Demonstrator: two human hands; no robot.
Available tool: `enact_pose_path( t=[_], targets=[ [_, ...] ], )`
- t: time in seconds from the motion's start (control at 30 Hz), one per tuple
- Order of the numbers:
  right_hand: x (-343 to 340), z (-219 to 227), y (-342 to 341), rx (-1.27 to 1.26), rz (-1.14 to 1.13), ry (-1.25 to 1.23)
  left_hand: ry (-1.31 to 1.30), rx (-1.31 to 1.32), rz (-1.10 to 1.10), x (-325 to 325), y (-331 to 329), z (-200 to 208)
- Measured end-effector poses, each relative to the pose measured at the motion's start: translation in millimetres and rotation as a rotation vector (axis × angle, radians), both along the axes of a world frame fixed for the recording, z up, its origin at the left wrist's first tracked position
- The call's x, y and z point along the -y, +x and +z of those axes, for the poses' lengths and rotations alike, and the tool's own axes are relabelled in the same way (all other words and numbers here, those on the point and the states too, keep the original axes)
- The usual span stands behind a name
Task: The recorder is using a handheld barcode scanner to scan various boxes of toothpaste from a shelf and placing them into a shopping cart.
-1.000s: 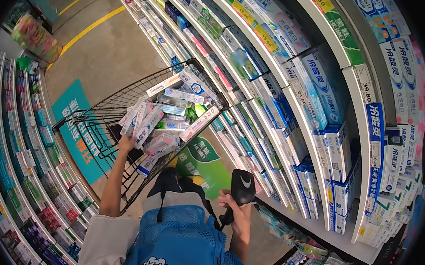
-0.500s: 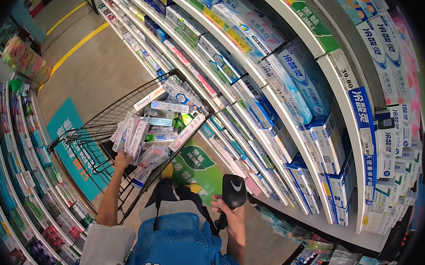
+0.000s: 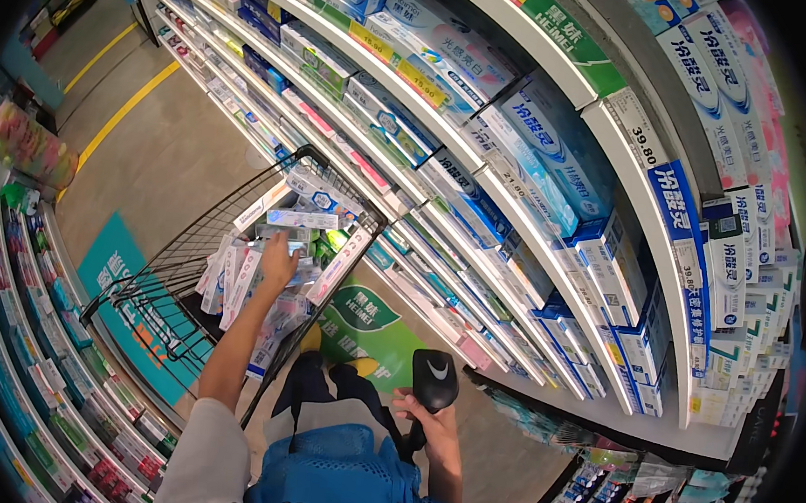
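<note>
My left hand (image 3: 279, 261) is down inside a black wire shopping cart (image 3: 153, 281), its fingers drawn together on a slim pale toothpaste box (image 3: 299, 246) partly hidden beneath it. Around it lie other toothpaste boxes: a white and blue one (image 3: 302, 218) just beyond, pinkish-white ones (image 3: 233, 277) to the left, and a long white one (image 3: 339, 264) along the right side. Bagged goods (image 3: 278, 325) lie nearer to me. My right hand (image 3: 433, 426) is wrapped round the handle of a black handheld barcode scanner (image 3: 435, 379), upright in front of me, to the right of the cart.
Tall white shelves (image 3: 484, 154) packed with boxed toothpaste curve along the right, close to the cart. Another stocked shelf (image 3: 50, 348) runs down the left. A blue mesh bag (image 3: 341, 471) is against my body. Teal (image 3: 129, 298) and green (image 3: 361, 314) floor stickers lie below.
My left hand has moved farther into the cart and to the right, from the pinkish-white boxes to the pale one. The scanner stays in my right hand. The view has shifted slightly.
</note>
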State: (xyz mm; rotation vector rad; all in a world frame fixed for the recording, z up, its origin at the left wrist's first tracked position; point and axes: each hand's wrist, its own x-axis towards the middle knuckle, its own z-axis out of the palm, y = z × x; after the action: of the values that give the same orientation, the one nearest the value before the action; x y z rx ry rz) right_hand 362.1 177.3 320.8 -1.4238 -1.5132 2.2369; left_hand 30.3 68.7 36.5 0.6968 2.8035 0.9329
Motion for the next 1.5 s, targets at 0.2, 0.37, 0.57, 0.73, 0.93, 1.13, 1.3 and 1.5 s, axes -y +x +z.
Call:
enact_pose_path(
  t=[0.2, 0.37, 0.57, 0.73, 0.93, 1.13, 1.3, 1.5],
  targets=[
    [2.7, -4.6, 15.9, 0.074, -0.095, 0.016, -0.112, -0.123, -0.104, -70.8, -28.9, -22.9],
    [-0.6, -13.4, 32.4, 0.103, -0.201, 0.008, -0.231, -0.2, -0.295, -70.0, -43.7, -51.4],
    [-4.8, -14.3, 26.9, 0.135, -0.208, -0.011, -0.353, -0.336, -0.408, -49.2, -55.3, -56.3],
    [-12.6, -17.8, 21.0, 0.114, -0.121, 0.0, -0.073, -0.338, -0.385, -30.3, -41.4, -14.5],
    [-15.7, -22.0, 11.7, 0.104, -0.028, -0.012, 0.343, -0.105, 0.13, -1.1, -9.5, 68.9],
    [-18.2, -16.6, 1.6, 0.069, -0.011, -0.006, 0.909, 0.472, 0.402, 27.1, -2.0, 95.1],
    [-16.8, -14.4, -3.0, 0.023, -0.004, 0.004, 0.947, 0.706, 0.518, 43.4, 5.9, 102.6],
    [-12.8, -10.1, -3.2, 0.0, -0.003, -0.011, 0.937, 0.635, 0.495, 56.7, 7.8, 89.8]
  ],
)
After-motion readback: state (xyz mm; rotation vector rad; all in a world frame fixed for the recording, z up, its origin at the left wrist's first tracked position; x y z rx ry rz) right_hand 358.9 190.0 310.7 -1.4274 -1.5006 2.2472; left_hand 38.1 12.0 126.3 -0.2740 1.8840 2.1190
